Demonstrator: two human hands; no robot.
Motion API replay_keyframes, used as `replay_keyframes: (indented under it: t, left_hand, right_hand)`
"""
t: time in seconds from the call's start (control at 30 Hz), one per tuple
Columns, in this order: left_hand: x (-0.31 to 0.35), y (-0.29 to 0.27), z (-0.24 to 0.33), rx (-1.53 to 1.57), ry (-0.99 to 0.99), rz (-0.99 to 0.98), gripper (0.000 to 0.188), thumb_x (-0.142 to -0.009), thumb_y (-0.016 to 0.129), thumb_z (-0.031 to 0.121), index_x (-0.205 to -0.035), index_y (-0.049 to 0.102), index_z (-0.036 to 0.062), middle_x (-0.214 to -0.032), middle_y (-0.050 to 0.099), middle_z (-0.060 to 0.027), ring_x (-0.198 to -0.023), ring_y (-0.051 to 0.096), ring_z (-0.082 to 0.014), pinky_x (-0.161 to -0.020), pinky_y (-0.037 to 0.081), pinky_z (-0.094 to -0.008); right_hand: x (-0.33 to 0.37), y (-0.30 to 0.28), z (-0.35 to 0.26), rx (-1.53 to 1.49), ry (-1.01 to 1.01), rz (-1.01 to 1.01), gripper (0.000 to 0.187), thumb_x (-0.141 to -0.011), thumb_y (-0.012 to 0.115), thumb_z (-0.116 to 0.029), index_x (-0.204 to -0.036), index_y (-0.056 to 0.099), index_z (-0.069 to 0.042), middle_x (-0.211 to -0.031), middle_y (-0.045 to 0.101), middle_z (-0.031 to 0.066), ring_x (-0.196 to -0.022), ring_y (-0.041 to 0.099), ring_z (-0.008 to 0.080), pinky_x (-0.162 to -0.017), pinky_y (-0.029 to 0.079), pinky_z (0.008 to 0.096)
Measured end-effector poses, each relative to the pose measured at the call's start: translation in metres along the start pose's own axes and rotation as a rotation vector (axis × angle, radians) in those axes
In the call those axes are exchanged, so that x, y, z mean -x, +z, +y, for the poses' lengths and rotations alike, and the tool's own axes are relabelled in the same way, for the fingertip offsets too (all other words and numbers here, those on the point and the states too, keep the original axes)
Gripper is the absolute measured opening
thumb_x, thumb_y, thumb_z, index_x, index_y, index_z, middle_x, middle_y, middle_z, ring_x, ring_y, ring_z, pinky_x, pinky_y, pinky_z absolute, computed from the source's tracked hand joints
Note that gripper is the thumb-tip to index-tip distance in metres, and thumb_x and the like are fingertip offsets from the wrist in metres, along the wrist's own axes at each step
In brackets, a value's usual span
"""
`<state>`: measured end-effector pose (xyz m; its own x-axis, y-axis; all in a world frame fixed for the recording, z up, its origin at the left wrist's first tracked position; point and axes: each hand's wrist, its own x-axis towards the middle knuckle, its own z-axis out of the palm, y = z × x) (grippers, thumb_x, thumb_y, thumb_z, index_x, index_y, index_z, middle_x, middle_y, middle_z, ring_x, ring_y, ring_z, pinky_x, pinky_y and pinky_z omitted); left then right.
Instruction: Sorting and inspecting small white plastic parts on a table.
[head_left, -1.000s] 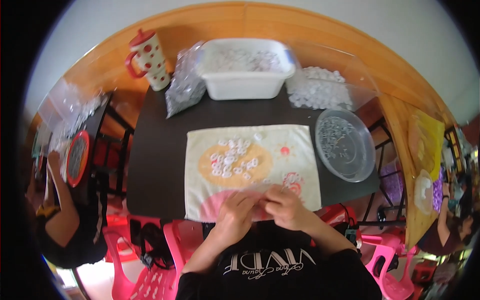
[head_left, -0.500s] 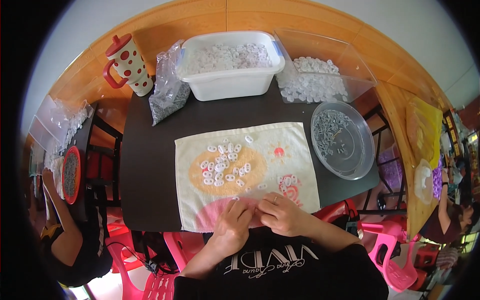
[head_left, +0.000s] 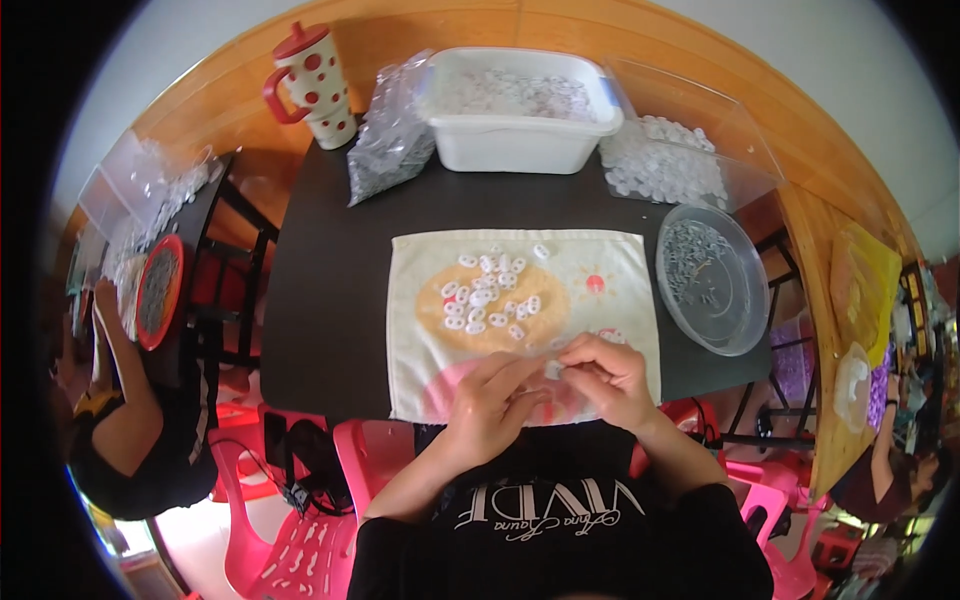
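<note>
Over the near part of the printed cream towel (head_left: 410, 262), my right hand (head_left: 612, 382) pinches a small white plastic piece (head_left: 553, 370) between thumb and fingers. My left hand (head_left: 492, 402) comes in from the other side, its fingertips closed together at that same piece; whether they grip it too is hard to see. Beyond my hands, several white oval pieces with two holes (head_left: 480, 298) lie loosely grouped on the towel's yellow patch. More white pieces (head_left: 610, 336) lie partly hidden behind my right hand.
A white tub (head_left: 520, 146) of small white pieces stands at the back, between a bag of grey bits (head_left: 390, 150) and a clear bin (head_left: 740, 165). A round clear tub (head_left: 735, 320) of grey pins sits right. A spotted tumbler (head_left: 322, 90) is back left. Other people sit at both sides.
The view has shifted, so the table things appear farther right and higher. My hands have moved slightly apart, and the white piece between them now shows.
</note>
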<state>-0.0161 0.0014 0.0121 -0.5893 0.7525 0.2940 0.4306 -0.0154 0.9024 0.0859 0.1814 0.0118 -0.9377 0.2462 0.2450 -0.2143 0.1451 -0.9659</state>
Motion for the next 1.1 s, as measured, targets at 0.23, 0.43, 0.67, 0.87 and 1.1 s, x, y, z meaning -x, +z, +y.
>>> replay_keyframes:
  t: [0.23,0.43,0.67,0.87,1.1]
  left_hand:
    - [-0.002,0.004,-0.007,-0.018,0.208,0.164,0.042,-0.075,0.071,-0.013,-0.115,0.066,-0.0023,-0.092,0.065,-0.0123,-0.075,0.066,-0.0204,-0.063,0.053,-0.0270]
    - [0.000,0.005,-0.007,-0.068,0.300,0.200,0.035,-0.072,0.071,-0.013,-0.106,0.068,-0.0034,-0.086,0.065,-0.0130,-0.072,0.065,-0.0239,-0.063,0.053,-0.0310]
    - [0.008,0.009,-0.007,-0.106,0.367,0.210,0.037,-0.072,0.072,-0.012,-0.108,0.067,-0.0038,-0.088,0.065,-0.0131,-0.070,0.064,-0.0223,-0.061,0.053,-0.0299]
    - [0.017,0.002,-0.006,-0.142,0.201,0.178,0.042,-0.071,0.076,-0.009,-0.112,0.065,-0.0045,-0.089,0.064,-0.0115,-0.072,0.064,-0.0172,-0.061,0.052,-0.0259]
    - [0.024,0.003,0.002,-0.233,0.432,0.090,0.030,-0.071,0.076,-0.005,-0.101,0.068,-0.0031,-0.086,0.063,-0.0123,-0.068,0.062,-0.0268,-0.058,0.051,-0.0337]
  right_hand:
    - [-0.008,0.012,-0.016,0.043,-0.071,-0.018,0.015,-0.084,0.062,0.016,-0.095,0.065,0.007,-0.091,0.064,0.0114,-0.078,0.058,0.0127,-0.067,0.045,0.0234]
    - [-0.008,0.015,-0.018,0.086,-0.107,-0.057,0.013,-0.085,0.062,0.016,-0.093,0.064,0.007,-0.088,0.065,0.0121,-0.076,0.059,0.0139,-0.066,0.044,0.0233]
    - [-0.001,0.013,-0.023,0.091,-0.122,-0.065,0.012,-0.084,0.062,0.015,-0.092,0.063,0.006,-0.087,0.065,0.0112,-0.073,0.060,0.0142,-0.062,0.043,0.0233]
    - [-0.033,-0.044,-0.064,0.397,-0.231,0.181,0.006,-0.085,0.062,0.008,-0.086,0.062,0.002,-0.080,0.062,0.0059,-0.073,0.058,0.0114,-0.065,0.045,0.0247]
    - [-0.128,-0.157,-0.091,0.793,-0.395,0.613,0.004,-0.092,0.063,-0.002,-0.092,0.067,0.000,-0.082,0.062,-0.0026,-0.074,0.054,0.0055,-0.065,0.044,0.0214]
